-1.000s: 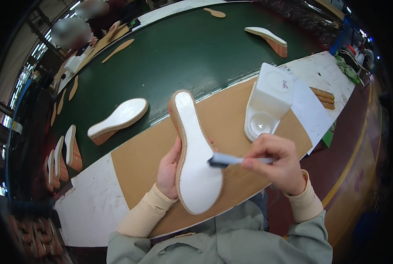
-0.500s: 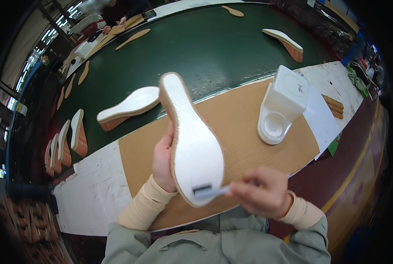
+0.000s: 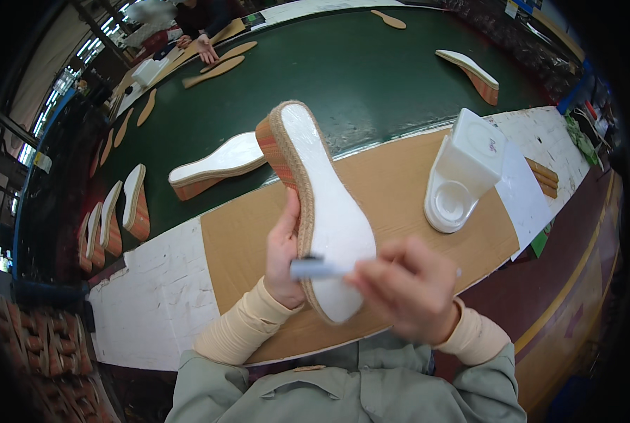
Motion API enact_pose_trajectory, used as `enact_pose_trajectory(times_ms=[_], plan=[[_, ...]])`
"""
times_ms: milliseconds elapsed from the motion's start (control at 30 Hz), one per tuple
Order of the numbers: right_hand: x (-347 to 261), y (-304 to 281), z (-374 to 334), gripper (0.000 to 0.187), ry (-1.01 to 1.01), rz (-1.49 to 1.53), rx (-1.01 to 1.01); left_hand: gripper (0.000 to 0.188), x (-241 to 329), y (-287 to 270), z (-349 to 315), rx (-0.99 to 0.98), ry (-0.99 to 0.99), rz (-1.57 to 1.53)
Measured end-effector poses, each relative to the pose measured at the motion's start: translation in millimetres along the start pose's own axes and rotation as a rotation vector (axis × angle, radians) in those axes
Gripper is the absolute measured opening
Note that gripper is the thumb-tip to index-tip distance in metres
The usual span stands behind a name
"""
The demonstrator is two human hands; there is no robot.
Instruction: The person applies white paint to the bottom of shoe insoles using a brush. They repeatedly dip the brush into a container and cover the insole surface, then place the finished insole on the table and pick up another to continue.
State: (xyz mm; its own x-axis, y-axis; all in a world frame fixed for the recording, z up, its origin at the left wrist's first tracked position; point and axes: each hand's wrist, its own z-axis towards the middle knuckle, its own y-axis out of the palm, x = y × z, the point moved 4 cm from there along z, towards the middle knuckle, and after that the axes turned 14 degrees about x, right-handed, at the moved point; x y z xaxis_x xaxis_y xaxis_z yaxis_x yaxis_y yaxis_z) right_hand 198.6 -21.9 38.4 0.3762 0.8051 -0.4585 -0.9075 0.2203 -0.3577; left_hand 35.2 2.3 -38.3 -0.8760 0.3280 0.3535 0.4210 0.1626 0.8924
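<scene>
My left hand point(image 3: 281, 261) grips a wedge shoe sole point(image 3: 337, 225) from its left side, heel end pointing away from me. The sole has a white, glossy top, a braided rope edge and a striped heel side. Closed round the handle of a small grey brush point(image 3: 322, 268) is my right hand point(image 3: 410, 287). Its blurred head, with dark bristles, lies across the left edge of the sole's wide front part; whether it touches is unclear. A second wedge sole point(image 3: 220, 163) rests on the green belt just beyond, partly hidden behind the held one.
A white plastic container point(image 3: 466, 158) with a round dish stands on the cardboard point(image 3: 392, 183). Several wedge soles point(image 3: 136, 204) stand at the left; another point(image 3: 473, 74) lies far right on the green belt point(image 3: 315, 63). Across it, a co-worker's hand point(image 3: 206, 49) is near flat tan insoles point(image 3: 216, 70).
The brush has moved up and left, from the sole's front tip to its left edge. The sole has tilted, showing more striped heel. The co-worker's hand has reached out beside the tan insoles.
</scene>
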Motion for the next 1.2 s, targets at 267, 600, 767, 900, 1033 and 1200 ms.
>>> enact_pose_trajectory(times_ms=[267,600,767,900,1033,1200], plan=[[12.4,-4.1,18.5,0.017,0.042,-0.033,0.128,0.068,-2.4,4.2,-7.8,-0.014,0.019,-0.03],[8.2,-4.0,16.9,0.016,0.05,-0.037,0.144,0.067,7.3,5.6,-7.3,0.012,0.032,0.007],[-7.3,4.4,-3.2,0.017,-0.065,0.1,-0.048,0.065,16.9,1.5,-4.9,0.033,0.016,0.013],[-13.0,-1.1,-3.6,0.017,-0.043,0.147,-0.074,0.057,23.1,6.2,-4.8,0.004,-0.013,0.008],[0.6,5.0,17.5,0.017,-0.06,0.054,-0.042,0.055,16.7,11.6,-9.2,0.073,-0.001,-0.041],[-10.2,3.2,-8.6,0.015,-0.215,0.182,-0.215,0.054,29.4,6.1,-11.4,0.059,0.023,0.042]])
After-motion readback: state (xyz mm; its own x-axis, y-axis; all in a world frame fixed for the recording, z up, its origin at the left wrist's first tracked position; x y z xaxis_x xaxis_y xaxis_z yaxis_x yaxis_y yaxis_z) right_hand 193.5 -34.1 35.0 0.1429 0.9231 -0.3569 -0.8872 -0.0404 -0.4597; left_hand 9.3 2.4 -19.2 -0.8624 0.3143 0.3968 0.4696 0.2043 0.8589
